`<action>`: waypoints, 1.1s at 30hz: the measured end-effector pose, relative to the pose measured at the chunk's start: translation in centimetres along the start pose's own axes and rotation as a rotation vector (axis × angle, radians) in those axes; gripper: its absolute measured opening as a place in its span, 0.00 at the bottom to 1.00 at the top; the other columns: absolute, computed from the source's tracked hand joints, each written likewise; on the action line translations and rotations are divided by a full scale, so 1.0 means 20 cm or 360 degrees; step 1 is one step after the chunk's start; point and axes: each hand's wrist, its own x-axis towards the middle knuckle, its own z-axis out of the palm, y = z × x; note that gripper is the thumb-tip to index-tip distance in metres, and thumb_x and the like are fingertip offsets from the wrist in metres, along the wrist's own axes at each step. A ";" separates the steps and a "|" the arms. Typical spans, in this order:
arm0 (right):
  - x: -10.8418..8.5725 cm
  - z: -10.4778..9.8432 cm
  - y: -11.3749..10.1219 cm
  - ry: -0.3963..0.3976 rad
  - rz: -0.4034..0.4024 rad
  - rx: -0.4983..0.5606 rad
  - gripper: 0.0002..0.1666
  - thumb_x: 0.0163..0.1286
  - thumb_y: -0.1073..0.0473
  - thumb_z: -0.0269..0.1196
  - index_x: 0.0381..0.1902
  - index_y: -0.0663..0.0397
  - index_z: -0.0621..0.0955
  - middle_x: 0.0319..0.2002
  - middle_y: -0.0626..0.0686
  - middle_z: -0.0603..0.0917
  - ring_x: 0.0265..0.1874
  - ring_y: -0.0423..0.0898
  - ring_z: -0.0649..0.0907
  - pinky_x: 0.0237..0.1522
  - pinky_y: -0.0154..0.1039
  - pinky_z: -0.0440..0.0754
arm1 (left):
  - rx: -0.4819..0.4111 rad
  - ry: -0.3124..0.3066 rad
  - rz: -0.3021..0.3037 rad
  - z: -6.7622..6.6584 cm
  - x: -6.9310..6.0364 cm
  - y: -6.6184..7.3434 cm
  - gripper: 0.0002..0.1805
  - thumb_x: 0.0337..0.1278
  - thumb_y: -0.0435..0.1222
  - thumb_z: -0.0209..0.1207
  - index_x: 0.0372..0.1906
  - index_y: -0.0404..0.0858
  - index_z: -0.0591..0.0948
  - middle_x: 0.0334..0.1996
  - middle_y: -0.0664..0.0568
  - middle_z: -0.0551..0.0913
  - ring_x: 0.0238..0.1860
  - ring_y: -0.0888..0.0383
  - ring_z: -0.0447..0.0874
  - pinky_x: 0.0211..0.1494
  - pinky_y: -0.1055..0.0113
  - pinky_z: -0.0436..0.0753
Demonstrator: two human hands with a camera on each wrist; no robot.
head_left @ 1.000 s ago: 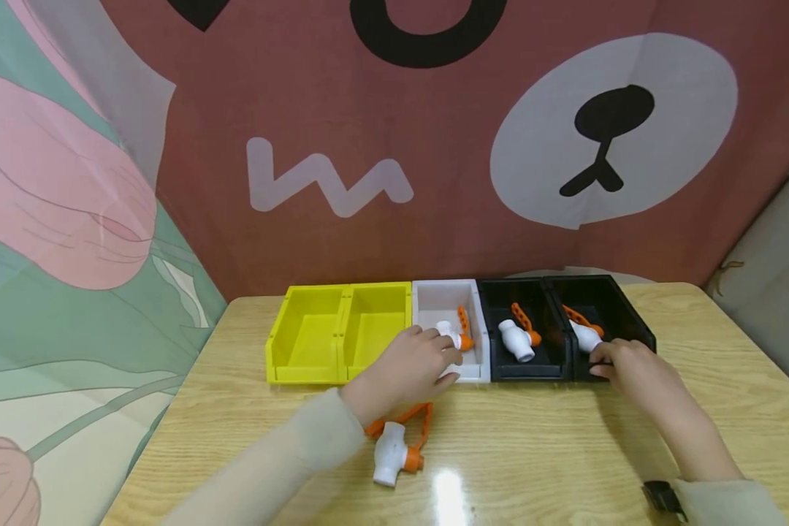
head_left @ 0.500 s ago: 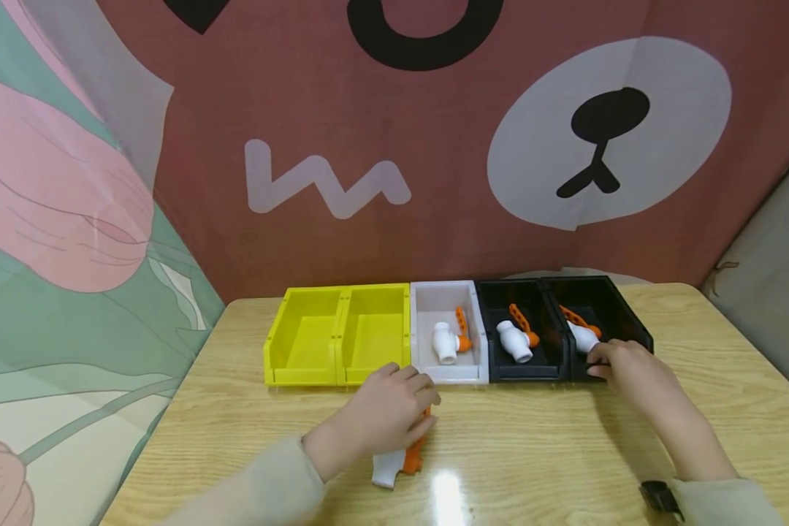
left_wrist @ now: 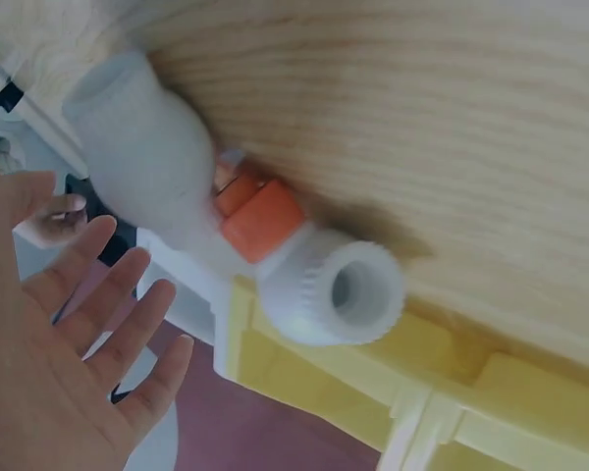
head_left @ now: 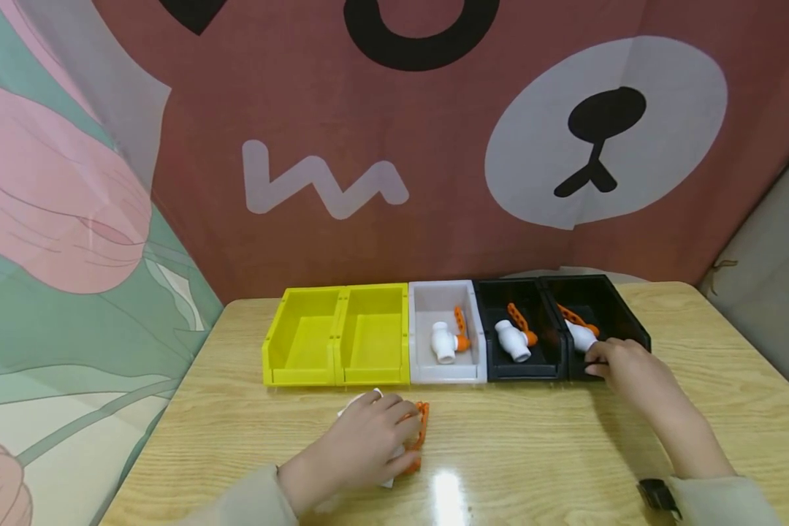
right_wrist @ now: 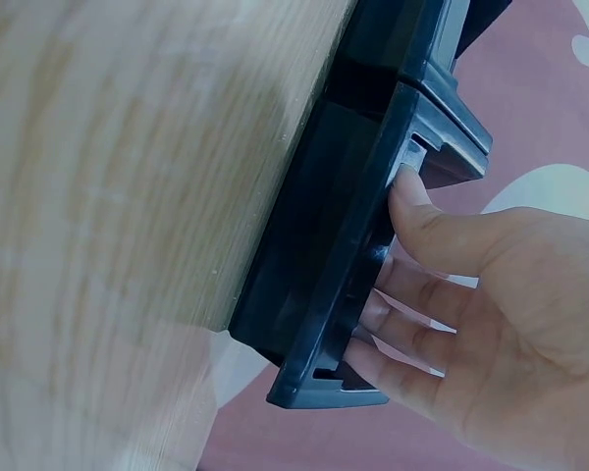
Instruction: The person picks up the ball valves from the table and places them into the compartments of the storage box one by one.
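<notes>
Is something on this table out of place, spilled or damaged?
Nothing looks spilled or visibly damaged. Only mildly odd: at least one white ball valve lies on the wooden table, partly hidden by the left hand, while three similar valves sit inside bins.

The wooden table (head_left: 532, 453) bears 5 bins (head_left: 447, 374) in a row and 2 valves (left_wrist: 147, 147).

1. Bins (head_left: 302, 340): I can't read any lettering, number or brand on them from here.
2. Valves (head_left: 443, 342): no readable marking; anything small would be lost on me.
3. Table (head_left: 532, 453): no text I can read.
4. Cloth (head_left: 368, 252): no readable words; I can't tell whether its pale zigzag (head_left: 326, 187) is a letter.
</notes>
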 end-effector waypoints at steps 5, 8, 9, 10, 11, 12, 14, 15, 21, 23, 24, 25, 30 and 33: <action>0.00 0.00 -0.01 -0.0018 0.0010 -0.0007 0.06 0.58 0.63 0.72 0.30 0.53 0.84 0.28 0.49 0.82 0.31 0.56 0.81 0.34 0.55 0.81 | -0.0060 -0.0069 -0.0067 0.02 -0.07 0.00 0.20 0.63 0.57 0.58 0.50 0.49 0.83 0.54 0.56 0.82 0.54 0.58 0.79 0.54 0.58 0.80; 0.00 -0.01 -0.01 -0.0028 0.0014 -0.0007 0.05 0.58 0.63 0.72 0.30 0.53 0.84 0.29 0.49 0.82 0.31 0.57 0.81 0.34 0.56 0.80 | -0.0086 -0.0113 -0.0083 0.03 -0.10 0.00 0.23 0.61 0.59 0.59 0.53 0.49 0.81 0.56 0.56 0.80 0.56 0.57 0.77 0.56 0.58 0.79; 0.00 -0.01 -0.01 -0.0034 0.0015 -0.0007 0.05 0.58 0.63 0.72 0.30 0.54 0.84 0.29 0.50 0.82 0.31 0.57 0.81 0.34 0.56 0.80 | -0.0094 -0.0126 -0.0084 0.03 -0.11 0.01 0.24 0.60 0.59 0.60 0.53 0.49 0.81 0.57 0.56 0.80 0.57 0.57 0.77 0.56 0.57 0.79; 0.00 -0.01 -0.01 -0.0042 0.0017 -0.0007 0.05 0.58 0.63 0.72 0.31 0.54 0.84 0.29 0.50 0.82 0.32 0.57 0.81 0.34 0.56 0.80 | -0.0095 -0.0138 -0.0085 0.03 -0.12 0.01 0.25 0.59 0.59 0.60 0.54 0.49 0.81 0.57 0.56 0.80 0.57 0.56 0.77 0.57 0.57 0.78; 0.00 -0.01 -0.01 -0.0038 0.0018 -0.0008 0.05 0.58 0.63 0.72 0.31 0.54 0.84 0.29 0.50 0.83 0.32 0.57 0.81 0.34 0.56 0.80 | -0.0097 -0.0150 -0.0082 0.04 -0.13 0.01 0.25 0.59 0.60 0.60 0.54 0.49 0.81 0.57 0.55 0.80 0.58 0.55 0.77 0.58 0.56 0.78; 0.00 -0.01 -0.01 -0.0043 0.0020 -0.0010 0.05 0.58 0.63 0.72 0.31 0.54 0.84 0.29 0.50 0.83 0.32 0.57 0.81 0.34 0.56 0.80 | -0.0091 -0.0160 -0.0074 0.04 -0.14 0.01 0.26 0.59 0.60 0.60 0.55 0.49 0.81 0.58 0.55 0.79 0.59 0.54 0.76 0.58 0.55 0.78; 0.00 -0.01 -0.01 -0.0049 0.0023 -0.0012 0.05 0.58 0.63 0.72 0.31 0.54 0.84 0.29 0.50 0.83 0.32 0.57 0.81 0.34 0.56 0.80 | -0.0078 -0.0181 -0.0057 0.04 -0.15 0.02 0.26 0.60 0.59 0.59 0.56 0.48 0.80 0.59 0.54 0.79 0.60 0.52 0.76 0.60 0.53 0.77; 0.00 -0.01 -0.01 -0.0051 0.0023 -0.0013 0.05 0.58 0.63 0.72 0.31 0.54 0.84 0.29 0.50 0.83 0.32 0.57 0.81 0.33 0.56 0.80 | -0.0073 -0.0192 -0.0053 0.04 -0.16 0.02 0.27 0.60 0.60 0.59 0.56 0.48 0.80 0.60 0.54 0.78 0.61 0.51 0.76 0.60 0.53 0.77; 0.00 -0.01 0.00 -0.0066 0.0035 -0.0013 0.06 0.58 0.63 0.72 0.31 0.53 0.84 0.29 0.50 0.82 0.32 0.57 0.81 0.32 0.55 0.80 | -0.0063 -0.0264 -0.0032 0.05 -0.18 0.02 0.31 0.57 0.60 0.60 0.62 0.48 0.77 0.65 0.53 0.74 0.64 0.49 0.73 0.63 0.51 0.75; 0.00 -0.01 0.00 -0.0071 0.0039 -0.0011 0.06 0.58 0.63 0.72 0.31 0.53 0.84 0.29 0.50 0.82 0.31 0.56 0.81 0.32 0.55 0.81 | -0.0061 -0.0284 -0.0027 0.06 -0.18 0.02 0.32 0.57 0.59 0.61 0.63 0.48 0.76 0.66 0.53 0.73 0.65 0.50 0.71 0.63 0.51 0.74; 0.00 -0.01 0.00 -0.0073 0.0039 -0.0010 0.05 0.58 0.63 0.72 0.31 0.54 0.84 0.29 0.50 0.82 0.31 0.56 0.81 0.32 0.55 0.81 | -0.0060 -0.0288 -0.0024 0.06 -0.18 0.02 0.33 0.57 0.59 0.62 0.63 0.48 0.76 0.66 0.53 0.73 0.65 0.50 0.71 0.63 0.52 0.74; 0.00 -0.01 0.00 -0.0076 0.0039 -0.0008 0.05 0.58 0.63 0.72 0.31 0.54 0.84 0.29 0.50 0.82 0.31 0.56 0.81 0.32 0.54 0.81 | -0.0058 -0.0289 -0.0020 0.07 -0.18 0.02 0.33 0.56 0.59 0.62 0.63 0.48 0.76 0.66 0.52 0.73 0.65 0.51 0.71 0.63 0.52 0.74; 0.00 -0.01 0.00 -0.0087 0.0037 -0.0001 0.05 0.58 0.65 0.72 0.31 0.54 0.84 0.29 0.49 0.82 0.30 0.54 0.81 0.31 0.52 0.81 | -0.0068 -0.0256 -0.0016 0.08 -0.18 0.02 0.31 0.54 0.57 0.64 0.61 0.47 0.76 0.63 0.52 0.75 0.63 0.51 0.73 0.62 0.53 0.75; 0.00 0.00 0.00 -0.0095 0.0034 0.0001 0.05 0.58 0.64 0.72 0.32 0.54 0.84 0.29 0.49 0.82 0.30 0.54 0.81 0.32 0.52 0.81 | -0.0090 -0.0275 -0.0039 0.08 -0.18 0.02 0.31 0.55 0.55 0.64 0.61 0.47 0.76 0.63 0.51 0.75 0.63 0.49 0.74 0.62 0.53 0.75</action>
